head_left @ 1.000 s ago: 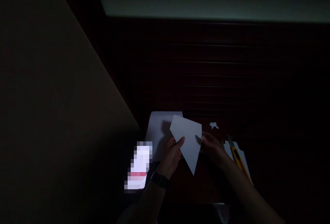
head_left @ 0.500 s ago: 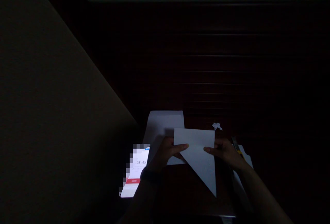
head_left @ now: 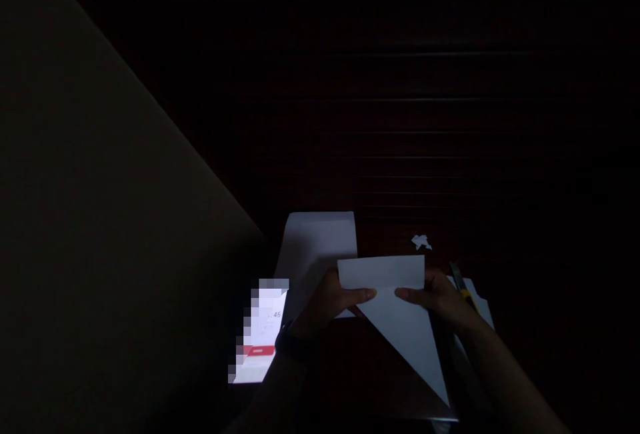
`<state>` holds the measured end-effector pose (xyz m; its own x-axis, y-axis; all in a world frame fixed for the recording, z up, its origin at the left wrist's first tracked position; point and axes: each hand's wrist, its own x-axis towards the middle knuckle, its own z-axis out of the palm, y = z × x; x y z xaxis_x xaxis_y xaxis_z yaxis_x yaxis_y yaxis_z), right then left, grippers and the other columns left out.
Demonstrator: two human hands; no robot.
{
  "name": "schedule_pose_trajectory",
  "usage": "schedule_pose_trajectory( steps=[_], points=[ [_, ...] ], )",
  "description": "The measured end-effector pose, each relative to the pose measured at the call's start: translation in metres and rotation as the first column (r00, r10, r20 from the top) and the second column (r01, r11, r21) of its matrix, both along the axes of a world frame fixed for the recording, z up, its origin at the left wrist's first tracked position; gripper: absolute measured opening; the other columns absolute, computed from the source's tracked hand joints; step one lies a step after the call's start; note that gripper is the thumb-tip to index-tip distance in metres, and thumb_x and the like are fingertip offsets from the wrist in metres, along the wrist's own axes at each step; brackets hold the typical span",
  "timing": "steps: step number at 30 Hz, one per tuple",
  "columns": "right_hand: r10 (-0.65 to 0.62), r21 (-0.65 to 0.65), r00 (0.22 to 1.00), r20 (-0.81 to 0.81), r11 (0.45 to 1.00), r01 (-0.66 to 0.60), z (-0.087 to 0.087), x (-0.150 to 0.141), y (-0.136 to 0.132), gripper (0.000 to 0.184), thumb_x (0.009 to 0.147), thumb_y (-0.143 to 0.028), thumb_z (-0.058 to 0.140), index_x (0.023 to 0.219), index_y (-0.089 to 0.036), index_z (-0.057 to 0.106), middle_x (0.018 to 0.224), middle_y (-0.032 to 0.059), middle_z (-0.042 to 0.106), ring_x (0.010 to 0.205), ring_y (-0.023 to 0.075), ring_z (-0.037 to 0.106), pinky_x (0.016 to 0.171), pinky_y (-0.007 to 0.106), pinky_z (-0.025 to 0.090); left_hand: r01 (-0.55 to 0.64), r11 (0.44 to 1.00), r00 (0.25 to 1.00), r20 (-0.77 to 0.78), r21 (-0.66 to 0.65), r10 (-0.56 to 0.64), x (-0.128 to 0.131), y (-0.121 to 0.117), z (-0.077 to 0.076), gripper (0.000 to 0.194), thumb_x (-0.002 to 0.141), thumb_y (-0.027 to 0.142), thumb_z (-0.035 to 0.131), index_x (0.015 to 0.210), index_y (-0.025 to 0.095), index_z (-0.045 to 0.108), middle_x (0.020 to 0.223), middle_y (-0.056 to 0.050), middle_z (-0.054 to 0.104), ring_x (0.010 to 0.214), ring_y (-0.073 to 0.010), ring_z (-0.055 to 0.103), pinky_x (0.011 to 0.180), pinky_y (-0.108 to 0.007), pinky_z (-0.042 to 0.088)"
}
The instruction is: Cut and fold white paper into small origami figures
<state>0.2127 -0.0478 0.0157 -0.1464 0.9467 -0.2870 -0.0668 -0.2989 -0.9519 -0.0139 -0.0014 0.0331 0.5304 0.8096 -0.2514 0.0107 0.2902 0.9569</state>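
In dim light, both hands hold a white folded paper triangle (head_left: 400, 317) over a dark wooden table (head_left: 450, 154). My left hand (head_left: 333, 301) pinches its upper left part, thumb on top. My right hand (head_left: 440, 297) pinches its upper right corner. The paper's long point reaches down toward the right, near the table's front edge. A dark watch sits on my left wrist (head_left: 290, 344).
A white sheet (head_left: 320, 244) lies flat behind my left hand. A lit phone (head_left: 260, 334) lies to the left. A small crumpled paper scrap (head_left: 421, 242) is behind. A yellow utility knife (head_left: 463, 287) rests on another paper at right. A tan wall stands at left.
The paper has been turned from a tilted kite-like pose into a triangle with a level top edge, then lowered; its point now reaches further down and right. Both hands kept their grip.
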Motion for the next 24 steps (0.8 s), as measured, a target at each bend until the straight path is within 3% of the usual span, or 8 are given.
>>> schedule_pose_trajectory(
  steps=[7, 10, 13, 17, 24],
  points=[
    [0.015, 0.013, 0.995, -0.095, 1.0, -0.014, -0.001, -0.002, -0.001, 0.033, 0.065, -0.027, 0.074, 0.096, -0.017, 0.069, 0.085, 0.0064, 0.071, 0.075, 0.0222, 0.064, 0.07, 0.035, 0.049, -0.09, 0.996, 0.996, -0.008, 0.018, 0.09, 0.002, -0.004, 0.007, 0.04, 0.063, 0.021, 0.073, 0.1, 0.013, 0.062, 0.09, -0.009, 0.068, 0.081, -0.0255, 0.065, 0.061, -0.032, 0.055],
    [-0.01, 0.031, 0.995, -0.102, 0.999, 0.014, 0.0, -0.002, -0.001, 0.031, 0.063, -0.026, 0.075, 0.093, -0.018, 0.071, 0.087, 0.0061, 0.07, 0.074, 0.0213, 0.063, 0.07, 0.034, 0.049, -0.073, 0.997, 0.997, 0.009, -0.008, 0.073, -0.001, -0.006, 0.015, 0.042, 0.064, 0.02, 0.073, 0.103, 0.014, 0.062, 0.097, -0.009, 0.068, 0.088, -0.0263, 0.063, 0.065, -0.033, 0.055],
    [-0.006, -0.017, 0.997, -0.072, 1.0, 0.004, 0.003, -0.001, -0.001, 0.02, 0.064, -0.028, 0.074, 0.08, -0.016, 0.073, 0.073, 0.0044, 0.07, 0.062, 0.0174, 0.061, 0.06, 0.029, 0.047, -0.017, 0.999, 1.0, 0.025, -0.037, 0.018, -0.004, -0.005, 0.019, 0.039, 0.065, 0.022, 0.073, 0.102, 0.014, 0.064, 0.098, -0.009, 0.068, 0.089, -0.0261, 0.063, 0.067, -0.034, 0.055],
    [-0.011, -0.045, 1.0, -0.019, 0.999, 0.01, 0.006, 0.002, 0.0, 0.018, 0.064, -0.029, 0.074, 0.078, -0.017, 0.074, 0.071, 0.004, 0.07, 0.06, 0.0161, 0.06, 0.055, 0.026, 0.044, 0.106, 0.992, 0.992, 0.071, -0.067, -0.102, -0.008, -0.001, 0.01, 0.031, 0.071, 0.028, 0.068, 0.096, 0.009, 0.067, 0.09, -0.013, 0.068, 0.078, -0.0255, 0.065, 0.061, -0.035, 0.055],
    [-0.024, -0.019, 1.0, -0.02, 1.0, 0.023, 0.003, 0.009, 0.003, 0.025, 0.059, -0.022, 0.072, 0.084, -0.02, 0.075, 0.08, 0.0051, 0.072, 0.071, 0.0202, 0.062, 0.063, 0.029, 0.044, 0.11, 0.988, 0.986, 0.134, -0.105, -0.095, -0.01, 0.001, -0.003, 0.028, 0.072, 0.025, 0.068, 0.096, 0.01, 0.068, 0.091, -0.012, 0.067, 0.077, -0.0223, 0.065, 0.061, -0.032, 0.056]
  ],
)
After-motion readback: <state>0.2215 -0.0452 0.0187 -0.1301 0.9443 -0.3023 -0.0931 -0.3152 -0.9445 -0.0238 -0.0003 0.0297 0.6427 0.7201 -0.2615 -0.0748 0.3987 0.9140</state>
